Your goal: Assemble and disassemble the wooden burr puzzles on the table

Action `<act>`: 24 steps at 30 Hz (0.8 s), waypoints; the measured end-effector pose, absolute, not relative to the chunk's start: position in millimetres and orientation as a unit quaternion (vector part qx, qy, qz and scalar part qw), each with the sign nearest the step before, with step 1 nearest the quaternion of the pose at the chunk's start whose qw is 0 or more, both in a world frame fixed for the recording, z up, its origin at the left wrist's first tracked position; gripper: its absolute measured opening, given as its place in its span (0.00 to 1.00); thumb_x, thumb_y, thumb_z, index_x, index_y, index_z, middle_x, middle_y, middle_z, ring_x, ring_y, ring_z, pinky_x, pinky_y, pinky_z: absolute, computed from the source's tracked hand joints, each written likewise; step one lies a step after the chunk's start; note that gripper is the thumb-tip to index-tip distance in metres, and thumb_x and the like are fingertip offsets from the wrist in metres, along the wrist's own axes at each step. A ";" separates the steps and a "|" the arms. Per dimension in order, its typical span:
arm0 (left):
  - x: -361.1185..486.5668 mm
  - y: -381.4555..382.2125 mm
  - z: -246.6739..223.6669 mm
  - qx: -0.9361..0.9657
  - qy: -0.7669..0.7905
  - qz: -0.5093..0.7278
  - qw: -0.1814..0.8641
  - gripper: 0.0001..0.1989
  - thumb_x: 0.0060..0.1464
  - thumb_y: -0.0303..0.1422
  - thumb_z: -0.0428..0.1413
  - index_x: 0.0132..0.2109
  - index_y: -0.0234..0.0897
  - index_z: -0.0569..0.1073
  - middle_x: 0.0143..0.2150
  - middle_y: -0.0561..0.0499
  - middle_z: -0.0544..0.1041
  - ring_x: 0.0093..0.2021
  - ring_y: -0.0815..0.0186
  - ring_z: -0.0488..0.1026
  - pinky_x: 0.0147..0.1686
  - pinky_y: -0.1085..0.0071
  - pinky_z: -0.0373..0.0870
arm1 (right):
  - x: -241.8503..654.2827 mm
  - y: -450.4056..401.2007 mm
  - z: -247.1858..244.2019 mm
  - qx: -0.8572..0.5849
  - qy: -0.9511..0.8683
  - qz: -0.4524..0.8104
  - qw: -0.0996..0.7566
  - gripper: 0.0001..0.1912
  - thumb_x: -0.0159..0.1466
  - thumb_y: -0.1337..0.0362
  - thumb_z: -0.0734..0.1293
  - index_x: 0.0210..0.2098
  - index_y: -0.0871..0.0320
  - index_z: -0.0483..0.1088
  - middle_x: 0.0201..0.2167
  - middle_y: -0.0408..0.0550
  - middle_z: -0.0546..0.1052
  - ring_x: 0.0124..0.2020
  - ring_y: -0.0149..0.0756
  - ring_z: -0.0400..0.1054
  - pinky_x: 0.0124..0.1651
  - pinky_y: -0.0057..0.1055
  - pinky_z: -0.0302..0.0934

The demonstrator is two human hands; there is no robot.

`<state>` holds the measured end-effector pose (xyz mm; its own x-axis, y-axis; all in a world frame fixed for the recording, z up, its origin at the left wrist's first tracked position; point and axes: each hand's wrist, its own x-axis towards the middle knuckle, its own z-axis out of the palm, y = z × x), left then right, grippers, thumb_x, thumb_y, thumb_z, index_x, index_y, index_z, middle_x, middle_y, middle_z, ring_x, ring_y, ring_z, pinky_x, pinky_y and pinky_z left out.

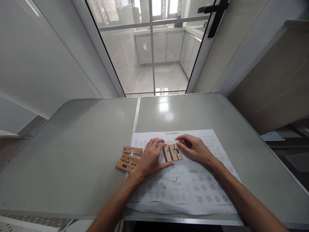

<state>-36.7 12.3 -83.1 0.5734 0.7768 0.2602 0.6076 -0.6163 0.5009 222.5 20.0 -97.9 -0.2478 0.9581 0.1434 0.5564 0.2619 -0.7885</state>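
Two notched wooden pieces, a left one [166, 153] and a right one [175, 152], lie side by side on a printed paper sheet [193, 199]. My left hand [152, 158] is at the left piece, thumb and fingers spread apart around its ends. Just right of the right piece is my right hand [193, 148], its index finger and thumb apart near the piece's upper corner, the other fingers curled. Three more wooden pieces, a top [132, 150], a middle [127, 159] and a bottom one [124, 166], lie left of my left hand, which partly covers them.
The sheet lies on a grey table [96, 141] with a metal seam [136, 112]. Beyond the far edge stands a glass-paned door [152, 42] with a black handle [216, 16]. Dark shelves [289, 141] are at the right, beside the table.
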 end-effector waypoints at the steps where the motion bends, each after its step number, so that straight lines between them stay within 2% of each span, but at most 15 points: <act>1: -39.5 11.9 -81.5 0.859 0.403 0.246 0.199 0.36 0.48 0.45 0.76 0.59 0.40 0.74 0.60 0.39 0.74 0.63 0.45 0.71 0.62 0.46 0.74 | 222.1 19.1 -96.9 -0.513 -0.737 0.305 0.317 0.14 0.73 0.53 0.66 0.48 0.54 0.79 0.33 0.46 0.81 0.30 0.38 0.71 0.35 0.34 0.65; 4: -45.4 9.3 -76.8 0.812 0.406 0.301 0.291 0.36 0.51 0.41 0.75 0.63 0.44 0.71 0.53 0.45 0.76 0.53 0.53 0.75 0.54 0.55 0.77 | 220.3 17.1 -94.7 -0.488 -0.771 0.279 0.299 0.12 0.72 0.53 0.68 0.46 0.53 0.80 0.32 0.46 0.80 0.30 0.37 0.70 0.36 0.34 0.64; 7: -47.2 5.6 -73.7 0.750 0.387 0.344 0.411 0.37 0.57 0.41 0.72 0.68 0.46 0.67 0.43 0.51 0.76 0.41 0.62 0.74 0.47 0.63 0.77 | 219.3 16.5 -94.7 -0.481 -0.780 0.275 0.290 0.11 0.71 0.55 0.70 0.46 0.53 0.79 0.31 0.44 0.78 0.30 0.36 0.70 0.35 0.34 0.63; 11: -44.9 1.6 -71.8 0.686 0.365 0.381 0.501 0.37 0.58 0.40 0.71 0.69 0.44 0.65 0.42 0.50 0.76 0.39 0.65 0.72 0.44 0.66 0.75 | 218.2 15.8 -96.7 -0.501 -0.762 0.289 0.290 0.07 0.68 0.60 0.69 0.43 0.54 0.78 0.29 0.42 0.77 0.27 0.34 0.67 0.33 0.32 0.61; 17: -40.7 -1.0 -68.9 0.642 0.360 0.392 0.552 0.36 0.58 0.35 0.70 0.68 0.42 0.64 0.43 0.50 0.76 0.40 0.66 0.72 0.44 0.68 0.72 | 215.5 12.6 -99.7 -0.517 -0.727 0.304 0.333 0.03 0.67 0.63 0.69 0.39 0.54 0.75 0.25 0.40 0.72 0.25 0.33 0.63 0.31 0.31 0.59; 24: -35.4 -5.5 -73.8 0.647 0.387 0.384 0.534 0.36 0.58 0.32 0.69 0.68 0.41 0.64 0.42 0.52 0.77 0.36 0.68 0.71 0.39 0.71 0.71 | 219.6 14.4 -100.3 -0.505 -0.582 0.476 0.424 0.13 0.68 0.52 0.72 0.40 0.56 0.75 0.30 0.44 0.75 0.29 0.35 0.68 0.31 0.30 0.64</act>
<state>-35.4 -5.5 -73.8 0.4060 0.9100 0.0840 0.0903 -0.1314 0.9872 219.6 14.4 -100.3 -0.1294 0.9915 0.0128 0.1834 0.0367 -0.9823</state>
